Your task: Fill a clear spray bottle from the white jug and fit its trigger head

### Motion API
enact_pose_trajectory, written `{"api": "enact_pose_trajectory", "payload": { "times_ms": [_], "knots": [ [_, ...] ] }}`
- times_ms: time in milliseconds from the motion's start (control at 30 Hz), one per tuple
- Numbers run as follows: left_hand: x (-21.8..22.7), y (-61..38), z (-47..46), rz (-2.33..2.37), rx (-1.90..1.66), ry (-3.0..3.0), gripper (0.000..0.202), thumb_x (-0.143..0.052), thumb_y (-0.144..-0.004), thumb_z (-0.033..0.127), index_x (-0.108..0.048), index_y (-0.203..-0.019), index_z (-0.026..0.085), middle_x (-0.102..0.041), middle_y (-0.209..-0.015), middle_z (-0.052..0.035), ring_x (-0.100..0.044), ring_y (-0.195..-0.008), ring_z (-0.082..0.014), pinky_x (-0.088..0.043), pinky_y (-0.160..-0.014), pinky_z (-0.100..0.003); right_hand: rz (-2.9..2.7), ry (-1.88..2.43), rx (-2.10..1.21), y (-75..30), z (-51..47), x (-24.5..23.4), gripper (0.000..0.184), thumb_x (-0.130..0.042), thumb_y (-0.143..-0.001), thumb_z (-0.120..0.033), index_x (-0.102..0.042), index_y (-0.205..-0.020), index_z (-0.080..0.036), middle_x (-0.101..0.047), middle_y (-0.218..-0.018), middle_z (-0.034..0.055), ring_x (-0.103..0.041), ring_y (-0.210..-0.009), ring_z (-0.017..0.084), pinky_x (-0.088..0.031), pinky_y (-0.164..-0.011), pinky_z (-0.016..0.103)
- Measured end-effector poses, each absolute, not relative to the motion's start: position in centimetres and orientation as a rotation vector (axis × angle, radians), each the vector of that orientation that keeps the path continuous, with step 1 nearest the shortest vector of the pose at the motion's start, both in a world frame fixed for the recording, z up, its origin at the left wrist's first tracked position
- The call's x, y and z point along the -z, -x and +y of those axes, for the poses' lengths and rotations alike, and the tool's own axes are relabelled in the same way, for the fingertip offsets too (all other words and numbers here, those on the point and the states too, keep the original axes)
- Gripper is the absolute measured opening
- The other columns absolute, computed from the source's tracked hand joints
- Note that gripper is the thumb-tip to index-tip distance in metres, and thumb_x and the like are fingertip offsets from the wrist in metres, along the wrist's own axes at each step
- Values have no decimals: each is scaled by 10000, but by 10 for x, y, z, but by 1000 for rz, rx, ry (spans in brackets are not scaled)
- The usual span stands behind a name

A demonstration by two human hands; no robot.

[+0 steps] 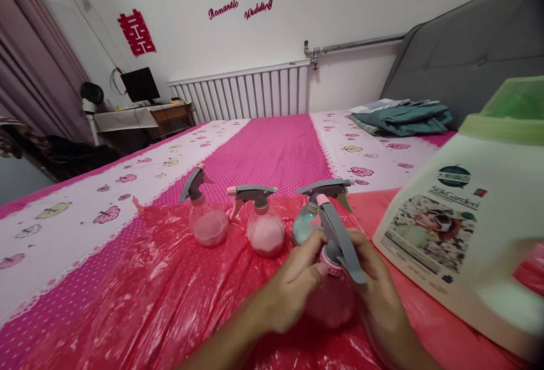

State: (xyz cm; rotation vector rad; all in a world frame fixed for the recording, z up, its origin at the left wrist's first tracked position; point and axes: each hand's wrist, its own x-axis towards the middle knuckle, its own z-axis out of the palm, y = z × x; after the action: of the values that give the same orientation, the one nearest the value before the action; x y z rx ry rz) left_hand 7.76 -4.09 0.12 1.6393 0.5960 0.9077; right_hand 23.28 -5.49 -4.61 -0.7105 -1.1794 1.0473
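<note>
A round pink spray bottle [334,302] with a grey trigger head [340,239] is between my two hands. My left hand [291,285] pinches around its pink collar from the left. From the right, my right hand [378,282] curls behind the trigger head and neck; some of its fingers are hidden. Just beyond stands a teal spray bottle [301,225], partly covered by the held one. To its left are a pale pink spray bottle [266,235] and another pink spray bottle [209,226], both with grey heads and upright.
Crinkled red plastic sheeting [140,285] lies under the bottles on a pink patterned bed [276,143]. A large white jug [442,268] with a green cap stands close on the right. Folded clothes [403,118] lie farther back, near the grey headboard [476,52].
</note>
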Motion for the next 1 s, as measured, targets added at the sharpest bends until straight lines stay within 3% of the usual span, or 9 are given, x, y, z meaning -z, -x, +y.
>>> {"api": "enact_pose_trajectory", "payload": {
  "times_ms": [367,667,1000],
  "knots": [
    [-3,-78,-41,575,-892,-1670,456,-594,-1001,323,-585,-1441,203,-635,-1383,-78,-519,-1305,-295,-371,-1181,-435,-1202,659,-1071,-235,-55,48,287,-654,-991,-497,-704,-1259,-409,-685,-1084,-4,-648,-958,159,-560,-906,218],
    [-5,-77,-42,573,-897,-1672,490,-595,-1036,414,-545,-1481,214,-584,-1501,-83,-459,-1450,-309,-293,-1259,-451,-1202,638,-1065,-235,-54,47,251,-655,-1003,-430,-724,-1244,-438,-691,-1061,-21,-647,-998,148,-539,-922,198],
    [-4,-77,-42,594,-882,-1644,492,-558,-1051,467,-558,-1468,206,-576,-1528,-104,-467,-1446,-327,-294,-1263,-500,-1210,659,-1048,-234,-55,45,278,-679,-969,-514,-745,-1202,-378,-671,-1056,13,-667,-936,161,-585,-893,230]
  ]
}}
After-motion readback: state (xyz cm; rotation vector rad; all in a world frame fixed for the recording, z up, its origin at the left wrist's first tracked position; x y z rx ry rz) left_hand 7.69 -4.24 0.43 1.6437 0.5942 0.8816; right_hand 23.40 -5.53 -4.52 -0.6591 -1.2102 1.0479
